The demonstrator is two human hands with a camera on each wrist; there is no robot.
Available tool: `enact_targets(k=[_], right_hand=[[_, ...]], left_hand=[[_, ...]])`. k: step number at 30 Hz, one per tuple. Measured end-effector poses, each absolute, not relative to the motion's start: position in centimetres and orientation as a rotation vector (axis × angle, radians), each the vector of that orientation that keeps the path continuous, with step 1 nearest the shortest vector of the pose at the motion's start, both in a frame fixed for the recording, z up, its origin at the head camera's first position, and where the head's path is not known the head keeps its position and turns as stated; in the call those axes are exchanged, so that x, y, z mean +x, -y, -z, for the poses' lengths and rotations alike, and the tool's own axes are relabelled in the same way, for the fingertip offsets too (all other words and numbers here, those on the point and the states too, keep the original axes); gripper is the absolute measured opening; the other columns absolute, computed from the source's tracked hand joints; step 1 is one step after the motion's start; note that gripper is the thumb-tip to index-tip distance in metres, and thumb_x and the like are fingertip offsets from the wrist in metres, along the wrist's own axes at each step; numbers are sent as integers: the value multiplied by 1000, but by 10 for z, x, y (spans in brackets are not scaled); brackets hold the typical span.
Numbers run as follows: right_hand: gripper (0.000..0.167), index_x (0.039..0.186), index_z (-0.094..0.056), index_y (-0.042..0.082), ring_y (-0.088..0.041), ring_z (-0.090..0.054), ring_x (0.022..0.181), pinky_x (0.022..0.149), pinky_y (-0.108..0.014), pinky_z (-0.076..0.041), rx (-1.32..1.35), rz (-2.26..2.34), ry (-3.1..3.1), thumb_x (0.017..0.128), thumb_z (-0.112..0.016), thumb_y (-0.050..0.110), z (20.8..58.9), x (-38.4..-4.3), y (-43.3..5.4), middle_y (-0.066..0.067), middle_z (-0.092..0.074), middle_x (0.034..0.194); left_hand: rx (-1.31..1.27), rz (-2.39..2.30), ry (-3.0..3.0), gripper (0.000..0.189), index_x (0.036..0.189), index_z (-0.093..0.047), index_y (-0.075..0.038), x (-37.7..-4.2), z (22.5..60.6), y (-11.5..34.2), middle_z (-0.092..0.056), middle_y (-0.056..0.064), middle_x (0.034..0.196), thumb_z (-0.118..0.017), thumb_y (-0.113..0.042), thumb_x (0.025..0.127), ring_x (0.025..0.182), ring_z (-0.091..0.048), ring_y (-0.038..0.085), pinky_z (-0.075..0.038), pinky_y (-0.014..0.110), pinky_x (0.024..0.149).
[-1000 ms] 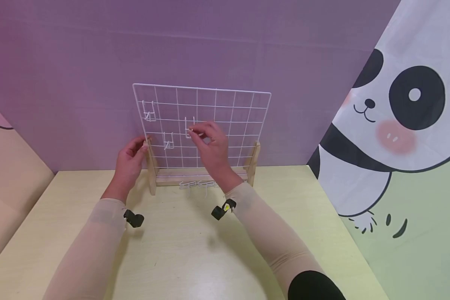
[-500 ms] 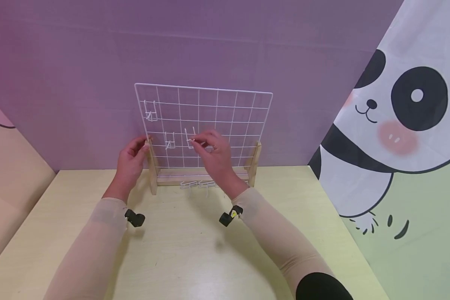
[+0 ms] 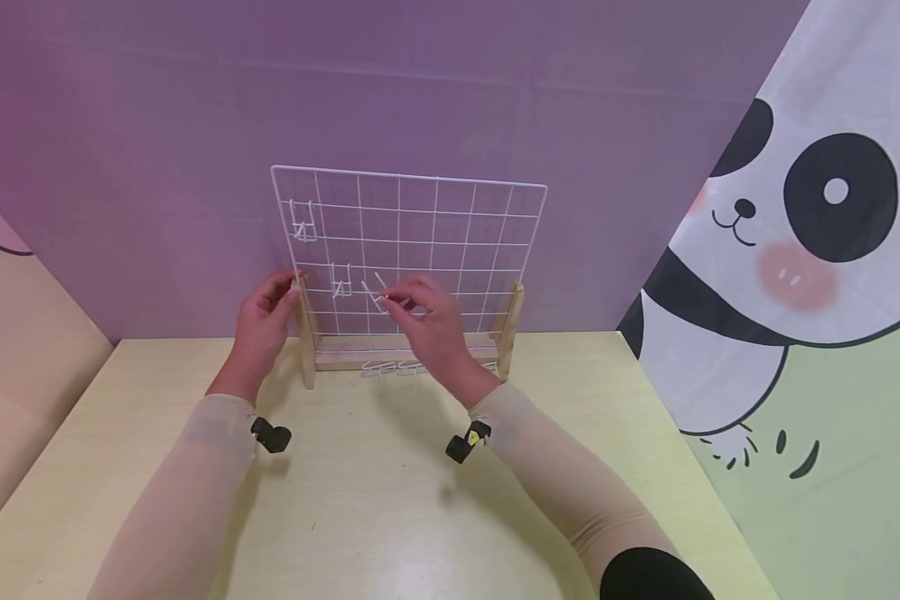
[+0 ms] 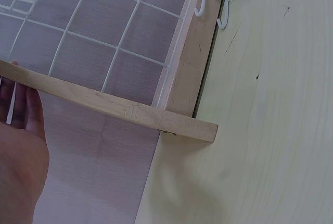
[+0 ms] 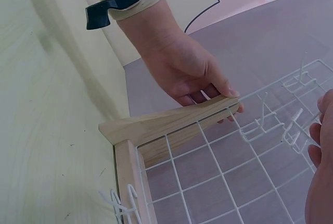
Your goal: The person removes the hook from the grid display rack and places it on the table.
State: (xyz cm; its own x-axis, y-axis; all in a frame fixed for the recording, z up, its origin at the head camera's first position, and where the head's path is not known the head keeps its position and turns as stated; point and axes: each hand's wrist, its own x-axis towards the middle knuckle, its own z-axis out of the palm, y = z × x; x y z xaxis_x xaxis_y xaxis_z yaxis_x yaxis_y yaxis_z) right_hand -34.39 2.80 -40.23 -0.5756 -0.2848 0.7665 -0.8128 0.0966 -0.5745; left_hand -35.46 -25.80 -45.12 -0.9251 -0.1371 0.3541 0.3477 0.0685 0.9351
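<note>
A white wire grid panel (image 3: 435,177) stands upright in a wooden stand with a left post (image 3: 305,346). My left hand (image 3: 261,321) grips the upper part of that post, thumb in front and fingers behind, as the right wrist view shows. Between thumb and fingertips my right hand (image 3: 431,323) pinches a white wire hook (image 5: 293,125). This hook is tilted in front of the grid's lower middle; whether it touches the wires I cannot tell. Two similar hooks hang on the grid: one at upper left (image 3: 303,232), another lower down (image 3: 341,288).
Several loose white hooks (image 3: 378,367) lie along the stand's wooden base bar (image 3: 337,360), on the pale tabletop (image 3: 360,500). A purple backdrop (image 3: 157,167) rises behind the grid, and a panda-print cloth (image 3: 735,358) hangs at right.
My right hand has moved down with the hook, from the grid's middle rows to lower ones. The hook has gone from upright to tilted. My left hand keeps its hold on the post.
</note>
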Motion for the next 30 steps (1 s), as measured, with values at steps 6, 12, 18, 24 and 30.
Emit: enact_targets(k=[6,12,18,24,30], right_hand=[[10,109,-82,-4,-21,-69,90,81,-32,-63,1083,-1508,1903,99,-79,-5,408,-343,-26,-8,-72,99],[11,110,-84,-1,-18,-68,90,76,-30,-61,1095,-1496,1956,101,-79,-3,411,-341,-26,-6,-71,99],[11,111,-84,2,-15,-68,92,81,-28,-61,1130,-1472,2016,102,-79,0,415,-339,-23,-6,-74,103],[11,110,-85,2,-13,-68,91,80,-28,-62,1156,-1494,2040,101,-79,-1,418,-339,-19,-8,-74,104],[10,109,-85,1,-11,-67,91,80,-25,-62,1174,-1449,2072,100,-80,-1,424,-337,-13,-5,-73,105]], left_hand=[[-203,1897,2024,44,155,-58,0,-355,452,259,-62,10,149,-59,-20,116,130,-55,10,-46,13,108],[-211,1904,2014,44,155,-58,1,-354,451,258,-64,7,148,-60,-21,116,130,-55,10,-46,13,108],[-215,1918,1996,43,153,-60,1,-353,450,257,-65,6,147,-61,-19,116,129,-56,10,-46,12,108],[-220,1906,1997,42,153,-60,1,-353,450,256,-65,7,147,-61,-19,116,129,-56,10,-46,13,108],[-222,1918,1985,41,153,-60,1,-353,451,256,-65,5,145,-61,-17,116,129,-56,11,-46,13,108]])
